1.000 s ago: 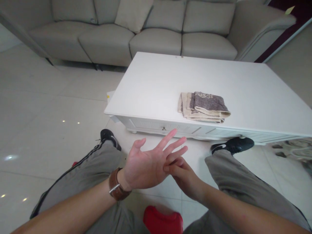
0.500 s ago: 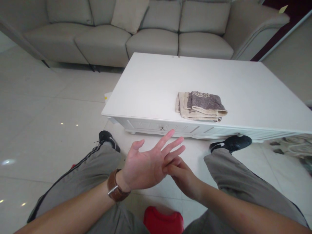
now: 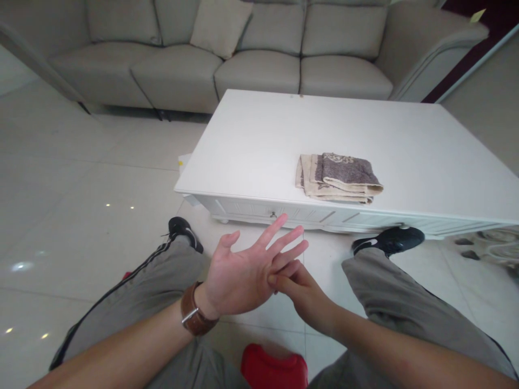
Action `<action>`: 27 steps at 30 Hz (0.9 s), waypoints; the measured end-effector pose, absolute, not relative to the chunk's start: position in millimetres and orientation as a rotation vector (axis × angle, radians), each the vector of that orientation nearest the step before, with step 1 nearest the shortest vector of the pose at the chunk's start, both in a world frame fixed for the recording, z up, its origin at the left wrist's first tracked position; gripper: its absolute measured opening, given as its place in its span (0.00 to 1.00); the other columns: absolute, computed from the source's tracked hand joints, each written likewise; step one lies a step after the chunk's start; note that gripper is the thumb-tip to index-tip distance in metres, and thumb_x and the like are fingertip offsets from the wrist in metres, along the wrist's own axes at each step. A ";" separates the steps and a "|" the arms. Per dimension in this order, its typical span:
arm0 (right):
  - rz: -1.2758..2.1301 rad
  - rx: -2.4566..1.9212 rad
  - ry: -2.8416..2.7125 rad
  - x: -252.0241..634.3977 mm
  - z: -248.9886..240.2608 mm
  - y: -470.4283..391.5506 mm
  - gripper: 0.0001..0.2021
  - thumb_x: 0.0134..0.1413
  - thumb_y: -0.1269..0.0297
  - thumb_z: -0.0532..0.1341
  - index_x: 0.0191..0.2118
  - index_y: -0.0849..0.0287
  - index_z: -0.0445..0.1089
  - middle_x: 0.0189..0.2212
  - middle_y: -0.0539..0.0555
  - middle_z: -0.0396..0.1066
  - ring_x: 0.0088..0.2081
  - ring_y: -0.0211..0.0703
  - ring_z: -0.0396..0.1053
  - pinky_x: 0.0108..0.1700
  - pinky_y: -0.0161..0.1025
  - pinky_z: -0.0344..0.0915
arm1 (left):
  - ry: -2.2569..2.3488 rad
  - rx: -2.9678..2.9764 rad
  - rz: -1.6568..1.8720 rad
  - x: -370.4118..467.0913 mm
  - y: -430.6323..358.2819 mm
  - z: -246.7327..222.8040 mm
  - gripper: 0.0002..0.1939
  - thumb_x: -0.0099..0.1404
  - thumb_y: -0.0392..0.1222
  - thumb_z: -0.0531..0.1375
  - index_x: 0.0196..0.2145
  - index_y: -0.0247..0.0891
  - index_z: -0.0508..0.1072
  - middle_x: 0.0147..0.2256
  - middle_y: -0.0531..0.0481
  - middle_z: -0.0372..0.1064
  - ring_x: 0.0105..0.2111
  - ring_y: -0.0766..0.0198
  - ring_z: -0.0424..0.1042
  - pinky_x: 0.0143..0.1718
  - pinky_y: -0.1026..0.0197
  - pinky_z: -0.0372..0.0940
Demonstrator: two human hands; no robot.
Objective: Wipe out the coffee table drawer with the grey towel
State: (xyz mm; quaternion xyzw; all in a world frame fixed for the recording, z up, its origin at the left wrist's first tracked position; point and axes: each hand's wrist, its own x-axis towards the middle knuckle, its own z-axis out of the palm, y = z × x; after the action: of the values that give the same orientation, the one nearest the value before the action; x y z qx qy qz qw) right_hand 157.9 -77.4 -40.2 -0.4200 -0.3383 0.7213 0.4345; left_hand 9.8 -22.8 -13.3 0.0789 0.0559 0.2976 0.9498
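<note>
My left hand (image 3: pixel 247 273) is held palm up with its fingers spread, and a brown leather watch strap (image 3: pixel 197 310) circles the wrist. My right hand (image 3: pixel 302 292) pinches the little-finger side of the left hand, its thumb pressing on the edge of the palm near the base of that finger. Beyond both hands, a folded towel (image 3: pixel 340 175) in grey-brown and cream lies near the front edge of the white coffee table (image 3: pixel 251 140). Neither hand touches the towel.
A grey sofa (image 3: pixel 255 81) with cushions stands behind the table. Below my hands is a red plastic object (image 3: pixel 275 367), perhaps a stool. My black shoes (image 3: pixel 389 239) rest on the pale tiled floor (image 3: pixel 81 205), one on either side. A drawer knob (image 3: pixel 273 215) sticks out of the table's front.
The whole view has shifted slightly, so the table and towel appear a little further right. The right thumb has slid slightly along the edge of the left palm.
</note>
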 end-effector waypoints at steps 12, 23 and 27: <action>1.927 -0.966 -0.840 159.0 -33.8 -73.8 0.14 0.55 0.51 0.69 0.42 0.53 0.78 0.38 0.53 0.78 0.52 0.50 0.71 0.58 0.51 0.64 | 0.114 0.192 0.597 7.3 -27.6 -13.7 0.45 0.63 0.62 0.47 0.74 0.46 0.45 0.72 0.46 0.47 0.72 0.44 0.42 0.68 0.44 0.34; 1.946 -0.961 -0.873 163.9 -29.0 -77.0 0.08 0.53 0.61 0.66 0.40 0.54 0.75 0.41 0.52 0.75 0.49 0.48 0.70 0.56 0.49 0.65 | 0.081 0.216 0.570 5.8 -27.6 -10.5 0.43 0.63 0.65 0.46 0.72 0.47 0.54 0.71 0.50 0.51 0.71 0.43 0.47 0.67 0.45 0.41; 1.908 -0.914 -0.904 164.2 -29.2 -78.6 0.10 0.56 0.58 0.67 0.43 0.54 0.74 0.43 0.53 0.75 0.49 0.47 0.70 0.56 0.49 0.66 | 0.085 0.195 0.547 5.3 -28.5 -8.1 0.44 0.61 0.66 0.48 0.72 0.51 0.54 0.71 0.52 0.51 0.70 0.41 0.48 0.65 0.44 0.45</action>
State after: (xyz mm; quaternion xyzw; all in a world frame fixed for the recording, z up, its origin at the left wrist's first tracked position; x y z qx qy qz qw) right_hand 164.2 -78.6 -29.2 -0.3627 -0.3586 0.7572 0.4080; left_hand 5.3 -28.5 -8.1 0.0960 0.0420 0.2697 0.9572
